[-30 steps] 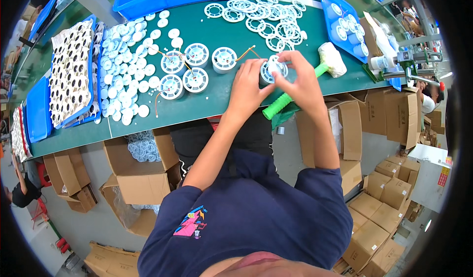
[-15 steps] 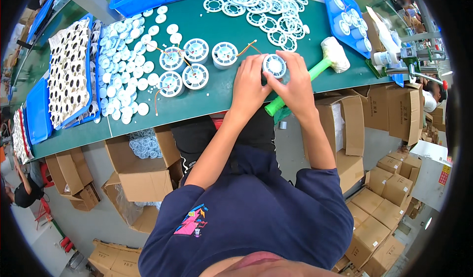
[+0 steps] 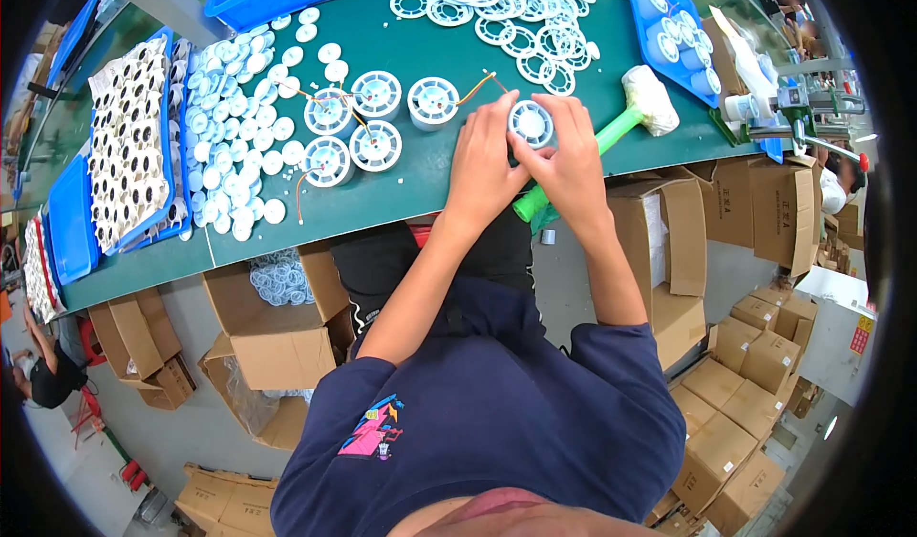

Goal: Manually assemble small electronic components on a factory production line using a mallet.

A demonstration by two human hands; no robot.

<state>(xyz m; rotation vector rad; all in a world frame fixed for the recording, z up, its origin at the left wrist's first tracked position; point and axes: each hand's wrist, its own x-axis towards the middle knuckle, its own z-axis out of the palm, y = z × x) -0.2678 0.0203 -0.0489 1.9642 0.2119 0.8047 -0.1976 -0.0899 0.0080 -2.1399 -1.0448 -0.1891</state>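
Both my hands close round a white cylindrical plastic housing (image 3: 531,124) with a spoked ring on its top. My left hand (image 3: 485,160) wraps its left side, and my right hand (image 3: 565,150) grips the right side, thumbs at the near edge. An orange wire (image 3: 478,86) runs beside the left fingertips to another housing (image 3: 433,102). Several similar spoked housings (image 3: 375,145) with wires stand further left. Just right of my right hand lies a mallet with a green handle (image 3: 621,128) and a pale wrapped head (image 3: 650,100).
Many white discs (image 3: 239,107) cover the table's left part, beside a tray of white parts with dark centres (image 3: 129,145). Loose spoked rings (image 3: 535,26) pile at the back. A blue bin (image 3: 659,59) holding housings stands right, near a metal clamp (image 3: 802,121). Open cartons (image 3: 282,360) stand below.
The view shifts slightly, moving the table things a little up and left. My hands stay closed round the housing with almost the same grip.
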